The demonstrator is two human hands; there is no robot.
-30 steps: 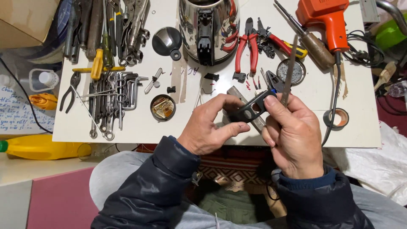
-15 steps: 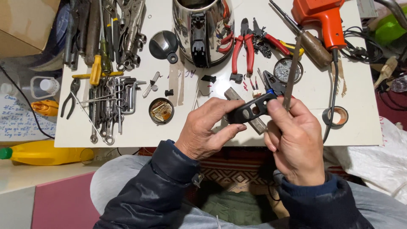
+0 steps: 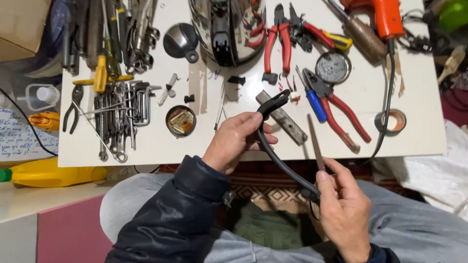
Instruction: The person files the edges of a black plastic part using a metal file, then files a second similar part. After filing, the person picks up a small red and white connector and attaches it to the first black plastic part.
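A black curved handle (image 3: 278,146) was gripped between the left hand (image 3: 236,141) at ten o'clock and the right hand (image 3: 341,204) at four, which also pinched a thin file (image 3: 315,141); its lower end was hidden.

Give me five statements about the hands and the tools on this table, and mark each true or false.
1. The left hand holds one end of a curved black handle piece. True.
2. The right hand is empty. False: it holds the handle piece's other end and a thin metal rod.
3. Red-handled pliers lie on the white table. True.
4. The round tin stands right of the right hand. False: it stands left of the left hand.
5. The wrenches lie at the table's right edge. False: they lie at its left.
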